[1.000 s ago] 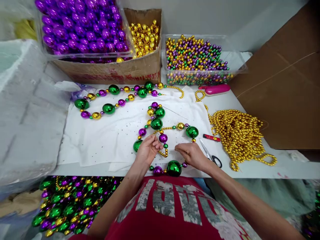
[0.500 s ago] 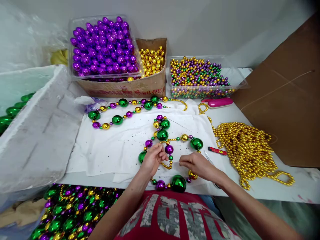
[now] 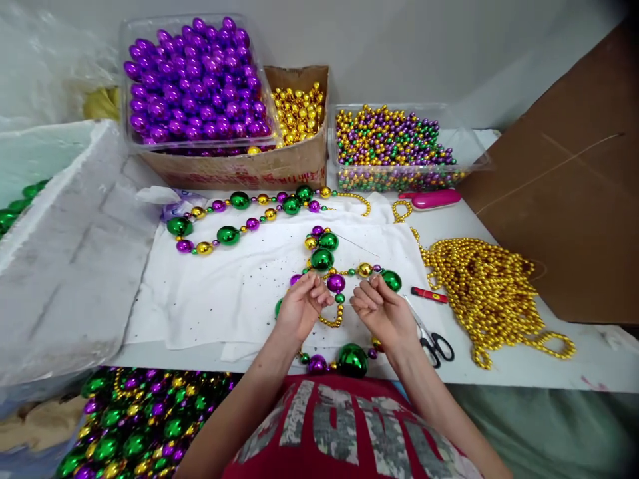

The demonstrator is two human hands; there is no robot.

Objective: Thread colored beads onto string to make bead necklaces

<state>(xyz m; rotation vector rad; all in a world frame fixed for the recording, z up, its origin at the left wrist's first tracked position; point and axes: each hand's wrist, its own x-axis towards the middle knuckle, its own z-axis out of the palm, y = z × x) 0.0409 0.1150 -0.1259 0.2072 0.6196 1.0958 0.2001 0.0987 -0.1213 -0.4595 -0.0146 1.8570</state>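
Observation:
My left hand is closed in a pinch over the bead necklace, beside a purple bead. Across from it, my right hand is closed too, its fingertips pinched together. A thin pale thread, barely visible, runs between the two hands. The necklace, with large green, purple and gold beads, lies in a loop around and partly beneath my hands. A short string of small gold beads hangs below the fingers. Near its upper end, a thin needle-like wire rests on the white cloth.
Scissors and a red lighter lie right of my right hand. Beyond them is a heap of gold bead strands. Another bead string lies at the back left. Bins of purple beads and small mixed beads line the wall.
My right hand has turned and moved up, its fingers now curled, uncovering the scissors. My left hand has moved slightly up. The whole view has shifted a little.

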